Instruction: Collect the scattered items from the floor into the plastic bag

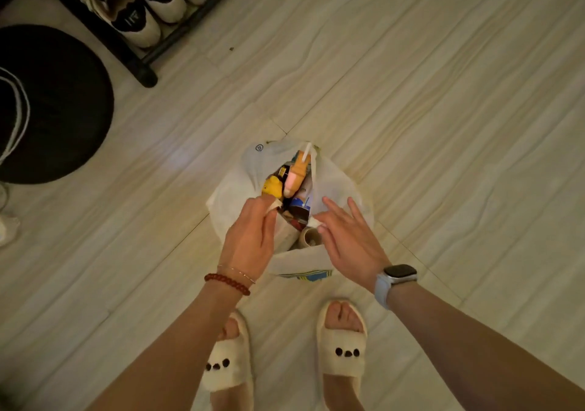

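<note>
A: What is shown in the head view?

B: A white plastic bag (231, 195) is seen standing on the floor (427, 109), just ahead of two cream slippers (343, 350). Its mouth is held apart from either side. The left hand (250, 236) is closed in a pinch on the bag's left rim. The right hand (348, 236) is spread, fingers splayed and loose; a fold of the right rim appears to be caught under the thumb, though a firm hold cannot be confirmed.

A: And the collected items?

B: They are already inside: a yellow packet (273, 186), an orange-and-pink bottle (296, 174) with a white straw-like stem, a dark blue wrapper (299, 210) and a small paper cup (311, 237) near the right thumb. The bottle's long axis runs away from the person, toward the far rim.

A: Which relation matters for the coming move?

B: The opening lies between the two hands, directly below them. The far handle (313, 160) is left standing beyond the fingertips, nearer the right hand. Gathering the rims together would be judged the likely step.

A: The surface and room?

B: Pale wood-grain tiles are seen, with no loose item in view. A black shoe rack (139, 62) carrying sneakers (133, 17) stands at upper left, beside a round black object (63, 103). The light is dim and warm.
</note>
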`<state>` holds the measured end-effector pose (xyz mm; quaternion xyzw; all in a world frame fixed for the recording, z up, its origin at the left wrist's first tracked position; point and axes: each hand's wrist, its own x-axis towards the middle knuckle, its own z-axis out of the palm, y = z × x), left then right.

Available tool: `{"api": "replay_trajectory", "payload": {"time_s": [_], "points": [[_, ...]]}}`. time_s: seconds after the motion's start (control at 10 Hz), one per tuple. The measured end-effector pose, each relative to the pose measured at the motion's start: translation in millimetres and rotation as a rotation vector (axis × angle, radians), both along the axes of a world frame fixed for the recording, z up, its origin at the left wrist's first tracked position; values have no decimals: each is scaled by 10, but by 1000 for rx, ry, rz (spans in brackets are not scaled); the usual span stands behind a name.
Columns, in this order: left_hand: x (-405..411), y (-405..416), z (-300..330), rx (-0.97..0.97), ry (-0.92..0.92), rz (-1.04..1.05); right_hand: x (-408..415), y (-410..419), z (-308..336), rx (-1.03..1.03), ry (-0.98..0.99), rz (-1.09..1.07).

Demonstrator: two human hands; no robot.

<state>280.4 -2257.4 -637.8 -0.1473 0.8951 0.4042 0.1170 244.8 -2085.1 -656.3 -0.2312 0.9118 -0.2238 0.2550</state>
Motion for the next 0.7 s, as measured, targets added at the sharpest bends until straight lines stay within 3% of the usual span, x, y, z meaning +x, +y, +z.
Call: {"api": "replay_trajectory", "payload": {"time_s": [0.1,0.2,0.4,0.6,0.7], "points": [[155,13,-395,-128,133,-100,79,39,-360,119,82,42],[178,-9,-704,-242,300,-181,193,-16,-665,206,380,106],[164,-48,-868,-365,377,-256,207,-122,-870,158,690,18],[124,-43,-827,-326,448,-179,220,-141,-789,-60,562,-107],[134,-43,-824,-334,459,-212,94,-146,-422,-438,387,-352]]}}
